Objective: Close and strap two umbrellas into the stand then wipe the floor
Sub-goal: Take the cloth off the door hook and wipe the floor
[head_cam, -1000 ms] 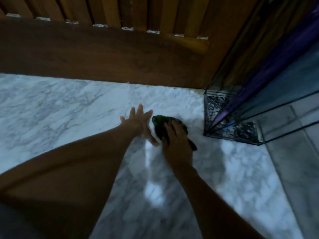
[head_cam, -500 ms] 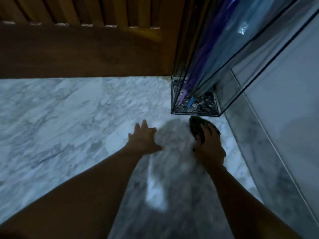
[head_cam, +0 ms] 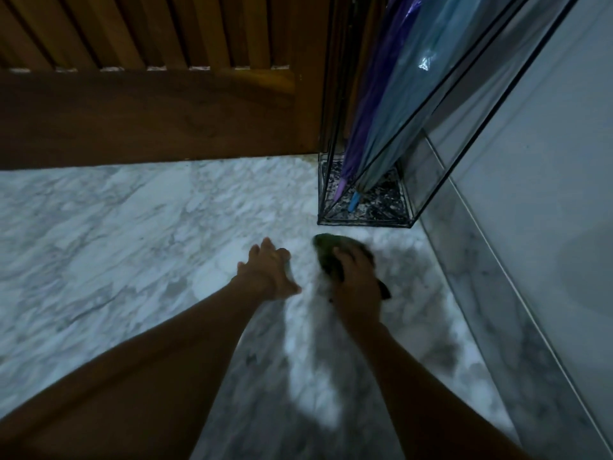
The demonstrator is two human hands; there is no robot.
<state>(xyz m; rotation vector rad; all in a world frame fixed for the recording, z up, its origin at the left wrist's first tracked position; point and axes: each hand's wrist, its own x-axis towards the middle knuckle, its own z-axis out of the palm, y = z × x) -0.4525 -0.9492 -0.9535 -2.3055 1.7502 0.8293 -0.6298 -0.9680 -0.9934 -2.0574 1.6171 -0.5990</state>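
While the left hand lies open alongside, the right hand grips cloth beneath.

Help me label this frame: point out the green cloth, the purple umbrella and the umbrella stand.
green cloth [head_cam: 326, 252], head view, its uncovered far end.
purple umbrella [head_cam: 371, 111], head view, mid-length on the folded canopy.
umbrella stand [head_cam: 388, 194], head view, the patterned base inside the wire frame.

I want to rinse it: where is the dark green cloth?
Head view: the dark green cloth lies on the marble floor under the right hand, near the black wire umbrella stand.
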